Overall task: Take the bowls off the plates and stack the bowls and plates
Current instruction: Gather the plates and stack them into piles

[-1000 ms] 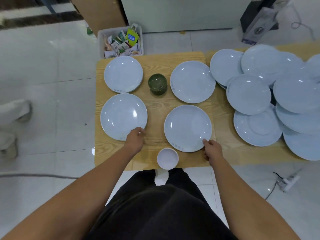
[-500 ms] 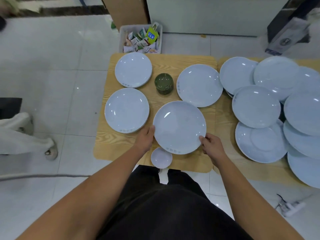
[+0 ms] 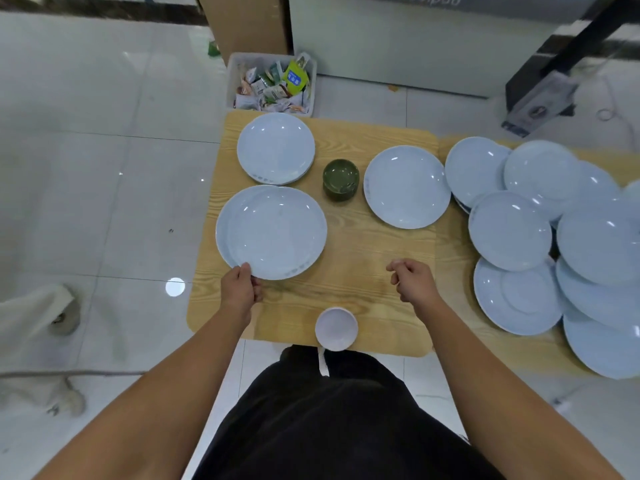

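Note:
On the small wooden table (image 3: 346, 271), a pale blue plate (image 3: 277, 233) lies on top of a second plate at the near left, slightly offset to the right. My left hand (image 3: 240, 289) pinches its near rim. My right hand (image 3: 412, 280) hovers over bare wood at the near right, fingers loosely curled, holding nothing. A stack of green bowls (image 3: 341, 180) stands in the middle. A white bowl (image 3: 336, 329) sits at the table's near edge. Another plate stack (image 3: 276, 148) is at the far left, and a single plate (image 3: 407, 187) at the far right.
Several overlapping blue plates (image 3: 554, 237) cover the adjoining table on the right. A white bin of packets (image 3: 272, 84) stands on the floor beyond the table. A cardboard box (image 3: 246, 22) is behind it. A cloth-covered object (image 3: 34, 313) sits on the floor at left.
The plate I held with both hands has moved left and now rests on the near-left plate. My right hand has let go and pulled back to the right.

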